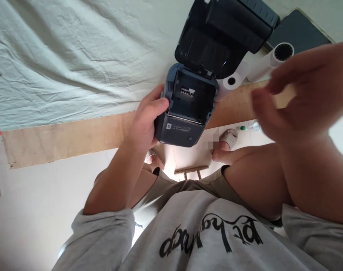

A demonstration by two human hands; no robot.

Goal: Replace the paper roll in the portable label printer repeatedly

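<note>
My left hand (149, 116) grips the left side of a dark portable label printer (179, 130), with the thumb on its top edge. The printer's lid (211, 45) is swung up and back, and no roll shows in the paper bay (188, 94). A printed sticker lies at the bottom of the bay. To the right, my right hand (304, 90) hangs in the air, blurred, its fingers loosely curled and nothing visible in them. Nearest to it is a white paper roll (262, 67) with a dark core end. Another white roll (230, 82) sits beside the printer, partly hidden.
A pale green cloth (75, 67) covers the table up to its wooden edge (64, 137). A dark phone or tablet (300, 32) lies at the back right. Below are my legs, a small wooden stool (191, 170) and a bottle with a green cap (249, 127) on the floor.
</note>
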